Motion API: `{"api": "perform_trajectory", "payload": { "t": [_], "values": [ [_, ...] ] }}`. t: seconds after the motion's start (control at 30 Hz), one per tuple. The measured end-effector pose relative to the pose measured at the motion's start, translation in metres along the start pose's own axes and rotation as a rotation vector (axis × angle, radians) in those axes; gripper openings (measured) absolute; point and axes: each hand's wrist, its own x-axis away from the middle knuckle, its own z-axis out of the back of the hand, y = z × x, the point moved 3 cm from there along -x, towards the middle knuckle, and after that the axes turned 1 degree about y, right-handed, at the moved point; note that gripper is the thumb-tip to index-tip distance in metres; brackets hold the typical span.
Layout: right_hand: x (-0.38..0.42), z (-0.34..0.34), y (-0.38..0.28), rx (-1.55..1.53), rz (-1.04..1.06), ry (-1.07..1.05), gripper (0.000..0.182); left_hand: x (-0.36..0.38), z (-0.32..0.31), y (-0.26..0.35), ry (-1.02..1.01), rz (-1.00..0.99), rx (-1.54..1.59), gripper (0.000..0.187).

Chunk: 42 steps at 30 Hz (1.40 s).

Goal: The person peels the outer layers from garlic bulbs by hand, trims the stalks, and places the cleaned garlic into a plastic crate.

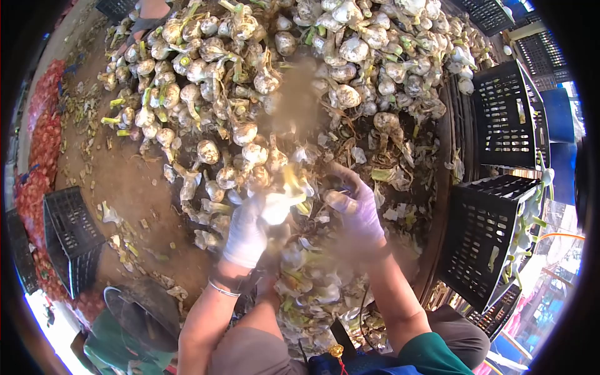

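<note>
My left hand (pixel 245 232), in a white glove, is closed around a garlic bulb (pixel 276 209). The bulb looks bright white, and its yellowish leaf stalk (pixel 291 181) points up and away from me. Just to the right is my right hand (pixel 357 214), also gloved, with dark, dirty fingertips. Its thumb and fingers are curved and apart, with nothing visible between them. Beyond both hands spreads a large heap of soil-stained garlic (pixel 250 153) with cut stalks. Peeled-off skins and leaf scraps (pixel 306 275) lie beneath my hands and between my legs.
Black plastic crates (pixel 478 240) stand along the right, one with garlic at its rim. Another black crate (pixel 74 237) sits at left near red mesh sacks (pixel 44 169). A person in a dark hat (pixel 140 312) is at lower left; part of another person (pixel 153 9) shows at top left.
</note>
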Motion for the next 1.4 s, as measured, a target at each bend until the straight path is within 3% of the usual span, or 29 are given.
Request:
{"api": "perform_trajectory", "payload": {
  "t": [0.1,0.13,0.17,0.2,0.23,0.3,0.33,0.37,0.4,0.43,0.47,0.5,0.53,0.57,0.6,0.63,0.7,0.73,0.77,0.83,0.9,0.93,1.0,1.03,1.1,1.37,1.4],
  "values": [
    [0.016,-0.019,-0.006,0.280,0.004,-0.129,0.054,-0.004,-0.001,-0.009,0.059,-0.160,-0.085,0.053],
    [0.017,-0.029,-0.001,0.293,0.007,-0.164,0.047,-0.003,-0.001,-0.011,0.058,-0.300,-0.365,0.049],
    [0.020,-0.034,0.008,0.019,-0.168,-0.085,0.035,-0.002,-0.001,-0.011,0.059,-0.441,-0.644,0.048],
    [0.019,-0.038,0.006,-0.058,-0.164,-0.035,0.029,-0.004,0.004,-0.018,0.075,-0.270,-0.367,0.041],
    [0.018,-0.041,0.004,-0.136,-0.164,0.014,0.023,-0.005,0.004,-0.016,0.084,-0.271,-0.365,0.041],
    [0.021,-0.044,0.002,-0.140,-0.231,-0.011,0.017,-0.006,0.005,-0.010,0.069,-0.195,0.050,0.036],
    [0.024,-0.048,-0.001,-0.093,-0.233,0.015,0.017,0.003,0.000,-0.003,0.025,-0.261,0.180,0.040],
    [0.028,-0.049,-0.003,-0.045,-0.233,0.043,0.017,0.002,0.007,0.002,0.156,-0.339,-0.149,0.047],
    [0.024,-0.035,0.013,0.079,-0.248,0.097,0.016,0.008,0.005,0.007,0.153,-0.320,0.024,0.047],
    [0.015,-0.017,0.034,0.077,-0.135,0.048,0.011,0.019,-0.008,0.023,0.145,-0.298,0.195,0.048],
    [0.015,-0.011,0.036,-0.128,-0.265,0.179,0.008,0.025,-0.009,0.031,0.144,-0.327,0.083,0.043],
    [0.014,-0.008,0.039,-0.337,-0.390,0.307,0.007,0.033,-0.013,0.037,0.170,-0.503,-0.216,0.033],
    [0.011,0.003,0.053,-0.334,-0.384,0.307,0.007,0.035,-0.018,0.038,0.044,-0.457,-0.112,0.028],
    [0.004,0.022,0.073,-0.117,-0.191,0.283,0.008,0.038,-0.022,0.038,-0.079,-0.405,-0.009,0.024],
    [0.001,0.031,0.080,0.099,0.003,0.255,0.010,0.042,-0.025,0.041,-0.161,-0.415,-0.303,0.015],
    [0.000,0.032,0.079,0.103,0.009,0.254,0.010,0.046,-0.020,0.028,-0.191,-0.314,-0.427,0.011],
    [-0.001,0.032,0.074,0.038,0.152,0.292,0.015,0.041,-0.013,0.006,-0.340,-0.313,-1.132,0.019],
    [0.018,0.002,0.023,-0.124,-0.157,0.263,0.012,0.038,-0.009,-0.006,-0.219,-0.513,-1.257,0.018],
    [0.021,-0.005,0.017,-0.122,-0.158,0.255,0.012,0.039,-0.007,-0.013,-0.085,-0.711,-1.373,0.018],
    [0.028,-0.018,0.015,-0.100,-0.069,0.280,0.012,0.042,-0.003,-0.004,0.064,-0.456,-0.916,0.019],
    [0.034,-0.031,0.014,-0.104,-0.043,0.247,0.013,0.044,-0.007,0.007,0.135,-0.311,-0.692,0.024],
    [0.038,-0.035,0.012,0.037,0.017,0.216,0.013,0.041,-0.004,0.004,0.075,-0.252,-0.589,0.024],
    [0.044,-0.038,0.013,0.318,0.129,0.159,0.015,0.039,-0.003,0.003,0.066,-0.220,-0.564,0.022],
    [0.044,-0.037,0.017,0.319,0.128,0.150,0.015,0.037,-0.004,0.001,0.040,-0.188,-0.543,0.020],
    [0.049,-0.041,0.013,0.581,0.478,0.031,0.016,0.034,0.001,-0.007,0.065,-0.154,-0.563,0.017],
    [0.062,-0.046,0.006,0.680,0.538,0.076,0.021,0.049,-0.018,-0.001,0.107,-0.165,-0.194,0.009],
    [0.063,-0.047,0.005,0.384,0.254,0.161,0.018,0.052,-0.022,0.001,0.129,-0.164,-0.085,0.009]
  ]
}}
